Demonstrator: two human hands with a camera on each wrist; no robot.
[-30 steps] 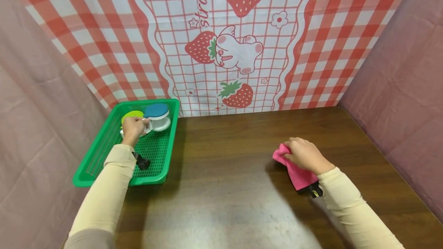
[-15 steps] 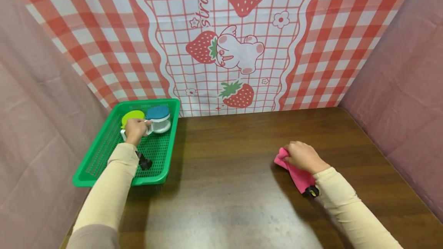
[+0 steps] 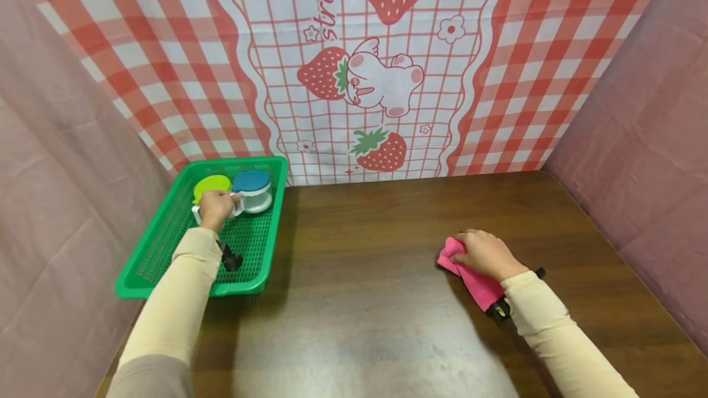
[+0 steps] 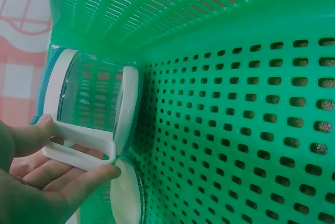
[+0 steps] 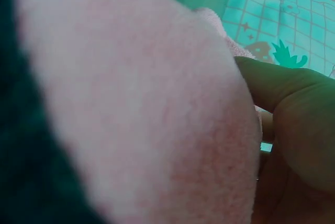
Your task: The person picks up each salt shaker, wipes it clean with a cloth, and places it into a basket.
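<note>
In the head view my left hand (image 3: pixel 217 209) is inside the green basket (image 3: pixel 276 232), at the jar with a blue lid (image 3: pixel 251 182). The left wrist view shows the thumb and fingers around that jar's white handle (image 4: pixel 84 153); its clear wall (image 4: pixel 91 93) faces the camera. A second jar with a lime-green lid (image 3: pixel 212 186) is beside it, partly behind my hand. On the right, my right hand (image 3: pixel 487 255) pinches a bunched pink cloth (image 3: pixel 478 284) over the brown table. The cloth fills much of the right wrist view, blurred, with the thumb (image 5: pixel 277 80) against its edge.
The basket stands at the table's back left, near a red-and-white checked cloth backdrop (image 3: pixel 492 103). Pink curtains (image 3: pixel 625 140) hang at both sides. The brown wooden table (image 3: pixel 354 250) stretches between the basket and the pink cloth.
My left hand has shifted slightly right, still at the blue-lidded jar. My right hand has moved a little nearer me with the pink cloth, whose hanging part looks narrower.
</note>
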